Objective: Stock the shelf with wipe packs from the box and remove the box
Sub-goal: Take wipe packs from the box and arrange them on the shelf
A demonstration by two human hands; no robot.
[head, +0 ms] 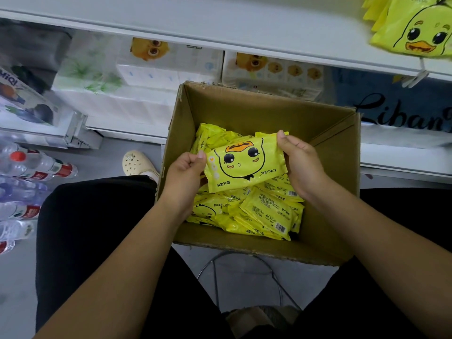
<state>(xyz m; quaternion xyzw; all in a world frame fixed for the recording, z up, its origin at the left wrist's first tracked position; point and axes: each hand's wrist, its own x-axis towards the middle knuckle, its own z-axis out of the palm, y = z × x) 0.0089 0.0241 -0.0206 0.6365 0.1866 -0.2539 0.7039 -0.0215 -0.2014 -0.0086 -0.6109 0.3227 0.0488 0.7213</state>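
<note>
While both hands hold it above the middle of the open box (247,106), the wipe pack (244,165) faces up in the head view: a flat, soft-cornered rectangle of glossy yellow film printed with a cartoon duck face, black eyes and an orange beak, its lettering upside down to the wearer. More wipe packs (266,211) of the same crinkled yellow film lie loosely heaped on the box floor, towards its near and left walls, some showing barcoded backs. The box is plain brown corrugated cardboard with its flaps folded out, and it stands between the person's knees in black trousers (85,228). The left hand (186,172) pinches the pack's left edge between thumb and curled fingers, its forearm reaching in over the near left corner. The right hand (303,165) grips the right edge, thumb laid on the top face and fingers wrapped behind, the wrist over the right wall. Beyond the box's far wall runs a white shelf (220,23), with yellow duck packs (415,28) at its right end and pale tissue bundles (146,69) beneath. Shrink-wrapped water bottles (31,165) lie on the floor at the left.
</note>
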